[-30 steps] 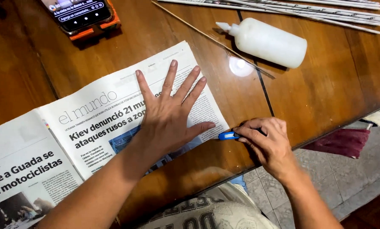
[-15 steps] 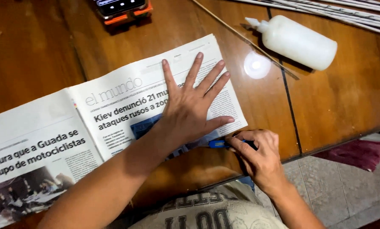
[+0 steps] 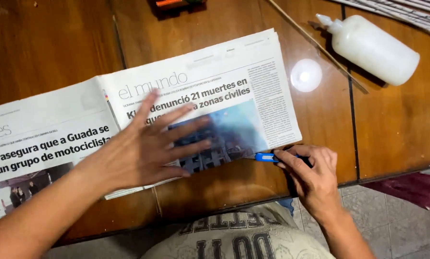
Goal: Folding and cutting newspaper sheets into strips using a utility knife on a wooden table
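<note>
**Cutter at the paper's lower edge**

Left hand (image 3: 150, 148) spread flat on the newspaper (image 3: 234, 76), fingers wide, blurred, holding nothing. Right hand (image 3: 311, 175) pinched narrow round a blue cutter (image 3: 264, 157) — tip touching the paper's bottom right edge, just right of the left hand's fingertips. Paper open on the wooden table (image 3: 57, 43). Further off, upper right — white bottle (image 3: 375, 48) on its side, thin stick (image 3: 315, 48) beside it

Warm, fairly dim indoor light from overhead leaves a round glare spot on the wooden table (image 3: 392, 129) at upper right. The left hand (image 3: 148, 146) is motion-blurred; the newspaper (image 3: 253, 81) print stays sharp.
</note>
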